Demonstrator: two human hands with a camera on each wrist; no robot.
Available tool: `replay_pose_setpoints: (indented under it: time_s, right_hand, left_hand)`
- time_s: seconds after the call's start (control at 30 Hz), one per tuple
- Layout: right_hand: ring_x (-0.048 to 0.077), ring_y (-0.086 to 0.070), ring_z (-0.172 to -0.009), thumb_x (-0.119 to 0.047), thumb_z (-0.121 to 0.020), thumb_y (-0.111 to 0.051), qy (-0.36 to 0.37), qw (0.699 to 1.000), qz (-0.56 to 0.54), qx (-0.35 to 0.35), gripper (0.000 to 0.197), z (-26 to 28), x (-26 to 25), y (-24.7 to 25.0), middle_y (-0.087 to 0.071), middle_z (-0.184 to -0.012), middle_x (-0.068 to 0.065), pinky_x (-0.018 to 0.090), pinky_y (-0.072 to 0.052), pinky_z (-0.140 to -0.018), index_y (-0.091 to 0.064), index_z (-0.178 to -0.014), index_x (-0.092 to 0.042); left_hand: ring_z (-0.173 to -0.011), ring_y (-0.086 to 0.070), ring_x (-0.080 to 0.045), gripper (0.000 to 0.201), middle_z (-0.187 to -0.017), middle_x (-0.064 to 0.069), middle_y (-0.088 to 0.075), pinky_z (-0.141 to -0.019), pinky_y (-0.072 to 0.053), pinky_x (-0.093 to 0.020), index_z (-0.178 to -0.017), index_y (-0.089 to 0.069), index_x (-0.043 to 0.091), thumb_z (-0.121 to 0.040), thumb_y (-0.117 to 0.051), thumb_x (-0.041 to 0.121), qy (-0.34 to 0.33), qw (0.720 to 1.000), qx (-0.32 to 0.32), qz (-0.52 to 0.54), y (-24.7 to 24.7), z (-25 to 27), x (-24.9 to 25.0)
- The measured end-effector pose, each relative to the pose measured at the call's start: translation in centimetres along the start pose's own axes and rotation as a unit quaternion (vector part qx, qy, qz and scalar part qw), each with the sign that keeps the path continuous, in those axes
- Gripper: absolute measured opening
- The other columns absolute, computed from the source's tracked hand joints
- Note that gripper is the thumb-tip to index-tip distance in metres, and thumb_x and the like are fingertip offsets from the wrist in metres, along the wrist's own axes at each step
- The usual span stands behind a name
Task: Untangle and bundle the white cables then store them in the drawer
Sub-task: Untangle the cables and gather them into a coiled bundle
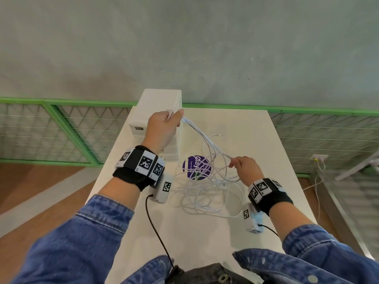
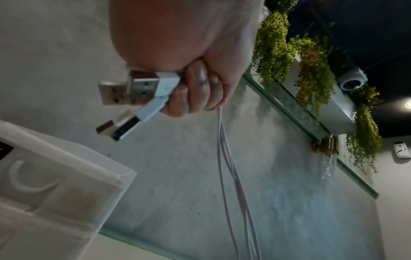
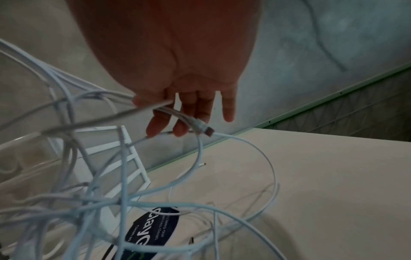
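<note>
Left hand fisted on USB plugs, raised beside drawer unit. Right hand pinching white cables lower down; tangle on table.

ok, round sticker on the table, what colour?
Purple sticker with white lettering; head view shows it best.

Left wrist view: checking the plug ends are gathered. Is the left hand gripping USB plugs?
Yes, the left hand grips several white cables with their USB plugs sticking out.

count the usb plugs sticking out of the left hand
2 clearly visible: one USB plug sticks out above, another plug angles down below it, both gripped in the left hand. More may be hidden in the fist.
</note>
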State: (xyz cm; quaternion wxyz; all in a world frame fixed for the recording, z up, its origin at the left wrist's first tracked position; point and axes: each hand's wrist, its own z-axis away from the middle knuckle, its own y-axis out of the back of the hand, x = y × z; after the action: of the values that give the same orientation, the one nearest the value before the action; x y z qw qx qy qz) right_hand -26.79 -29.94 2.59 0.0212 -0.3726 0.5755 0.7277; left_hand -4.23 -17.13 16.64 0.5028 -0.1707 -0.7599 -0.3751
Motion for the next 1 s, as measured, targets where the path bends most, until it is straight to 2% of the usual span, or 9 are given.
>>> replay_pose_setpoints:
  time_s: [0.23,0.33,0.4,0.5,0.6,0.67,0.77,0.87,1.0]
  right_hand:
    - [0.03,-0.059,-0.098,-0.034,-0.1,-0.03,-0.085,0.996,-0.016,0.004,0.037,0.2,2.1,-0.5,-0.065,-0.108,0.01,0.039,-0.047,-0.086,-0.064,-0.11,-0.021]
    - [0.033,-0.057,-0.105,-0.035,-0.1,-0.03,-0.13,0.991,0.019,-0.015,0.041,-0.1,1.4,-0.4,-0.059,-0.118,0.016,0.039,-0.046,-0.091,-0.057,-0.122,-0.014]
    - [0.033,-0.054,-0.111,-0.03,-0.098,-0.037,-0.135,0.989,0.033,0.044,0.038,-0.1,-0.3,0.4,-0.051,-0.127,0.016,0.043,-0.044,-0.095,-0.049,-0.129,-0.012]
    - [0.023,-0.05,-0.118,-0.016,-0.092,-0.048,-0.028,0.981,-0.143,0.13,0.049,0.6,-4.4,2.4,-0.047,-0.132,0.012,0.037,-0.04,-0.098,-0.035,-0.139,-0.013]
    - [0.009,-0.049,-0.119,-0.028,-0.095,-0.048,0.145,0.952,-0.265,0.053,0.052,1.8,-9.3,3.6,-0.053,-0.13,0.0,0.023,-0.036,-0.1,-0.028,-0.143,-0.023]
    - [0.006,-0.056,-0.108,-0.03,-0.096,-0.045,0.193,0.936,-0.295,-0.006,0.044,1.9,-11.0,3.3,-0.06,-0.118,-0.002,0.021,-0.04,-0.097,-0.035,-0.139,-0.024]
    - [0.014,-0.051,-0.063,-0.019,-0.099,-0.04,0.163,0.927,-0.338,-0.029,0.02,1.8,-10.3,2.9,-0.051,-0.068,-0.003,0.032,-0.046,-0.069,-0.058,-0.105,-0.024]
    - [0.011,-0.041,-0.055,-0.022,-0.098,-0.042,0.113,0.946,-0.304,-0.017,0.026,1.6,-8.4,2.8,-0.042,-0.063,-0.005,0.027,-0.041,-0.059,-0.062,-0.081,-0.027]
    - [-0.001,-0.044,-0.059,-0.017,-0.095,-0.049,0.123,0.95,-0.277,0.075,0.016,0.7,-8.2,3.6,-0.052,-0.067,-0.011,0.014,-0.037,-0.06,-0.06,-0.084,-0.02]
  left_hand:
    - [-0.046,-0.036,-0.017,0.044,-0.047,-0.005,-0.038,-0.061,-0.034,-0.028,-0.051,-0.048,0.014,-0.091,-0.058,0.031,0.017,0.996,0.058,0.072,0.5,0.1,0.1]
    - [-0.047,-0.038,-0.016,0.045,-0.049,-0.003,-0.04,-0.058,-0.035,-0.026,-0.052,-0.047,0.016,-0.092,-0.057,0.033,0.003,0.999,0.017,0.04,-0.1,0.7,0.4]
    - [-0.047,-0.037,-0.013,0.046,-0.051,0.0,-0.04,-0.052,-0.032,-0.023,-0.053,-0.044,0.016,-0.094,-0.054,0.035,-0.026,0.999,-0.037,-0.027,-0.7,1.4,0.9]
    - [-0.047,-0.038,-0.009,0.048,-0.051,0.003,-0.041,-0.048,-0.028,-0.014,-0.052,-0.042,0.016,-0.095,-0.053,0.035,-0.054,0.994,-0.068,-0.072,-1.8,1.9,1.3]
    - [-0.049,-0.043,-0.01,0.048,-0.051,0.002,-0.045,-0.053,-0.031,-0.014,-0.054,-0.048,0.01,-0.094,-0.054,0.036,-0.067,0.992,-0.082,-0.072,-2.9,1.9,1.6]
    - [-0.048,-0.043,-0.006,0.047,-0.051,0.001,-0.045,-0.053,-0.032,-0.016,-0.058,-0.052,0.005,-0.093,-0.055,0.036,-0.079,0.99,-0.091,-0.071,-3.2,1.9,2.1]
    - [-0.048,-0.045,-0.003,0.044,-0.049,0.006,-0.046,-0.055,-0.033,-0.016,-0.057,-0.051,0.014,-0.094,-0.053,0.038,-0.091,0.987,-0.092,-0.094,-2.5,1.6,2.6]
    - [-0.048,-0.044,-0.009,0.044,-0.052,0.003,-0.047,-0.054,-0.034,-0.023,-0.061,-0.053,0.016,-0.096,-0.047,0.044,-0.014,0.976,-0.169,-0.134,-1.2,1.4,1.7]
    - [-0.038,-0.031,-0.009,0.05,-0.046,0.007,-0.04,-0.043,-0.029,-0.02,-0.073,-0.055,0.011,-0.095,-0.038,0.053,0.128,0.915,-0.365,-0.112,-1.4,2.9,0.5]
